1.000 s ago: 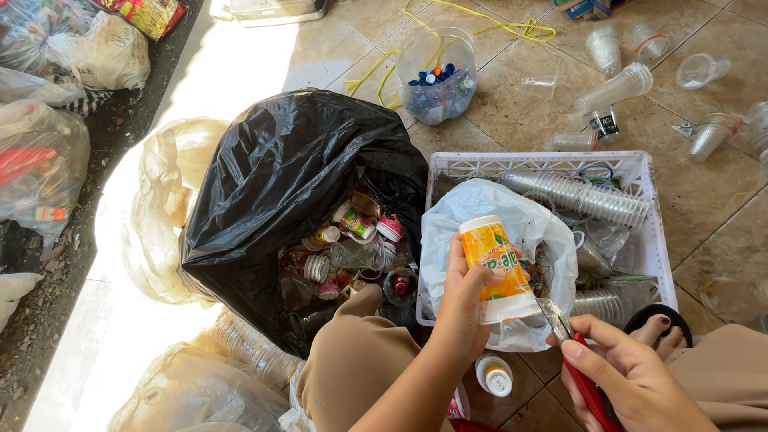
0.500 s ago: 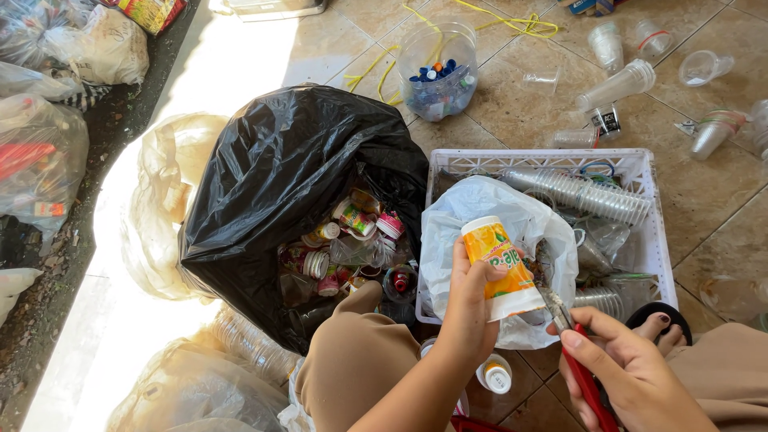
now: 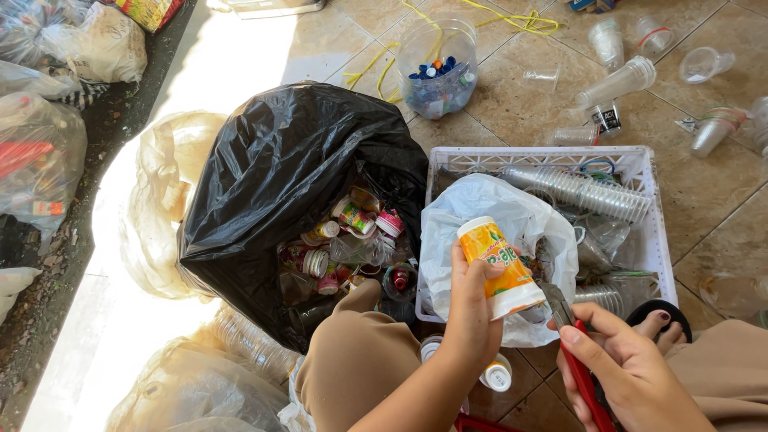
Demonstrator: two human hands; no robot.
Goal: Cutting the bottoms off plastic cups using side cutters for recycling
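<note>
My left hand (image 3: 472, 320) grips a small orange and yellow plastic cup (image 3: 498, 264), held on its side with the white rim toward me. My right hand (image 3: 620, 368) holds a red-handled cutter (image 3: 578, 356), its blade tip touching the cup's lower edge. Both hands hover over a white plastic bag (image 3: 496, 208) lying in a white plastic basket (image 3: 640, 164). To the left, an open black rubbish bag (image 3: 280, 176) holds several small used cups and bottles.
Stacked clear cups (image 3: 584, 192) lie in the basket. A clear tub of bottle caps (image 3: 438, 68) and yellow cord sit behind it. Loose clear cups (image 3: 620, 80) scatter over the tiled floor at right. Clear bags of bottles (image 3: 40, 152) line the left. A small white bottle (image 3: 496, 374) lies near my knee.
The left hand has tilted the cup a little and the cutter's tip has come up against its lower edge. Nothing else has moved.
</note>
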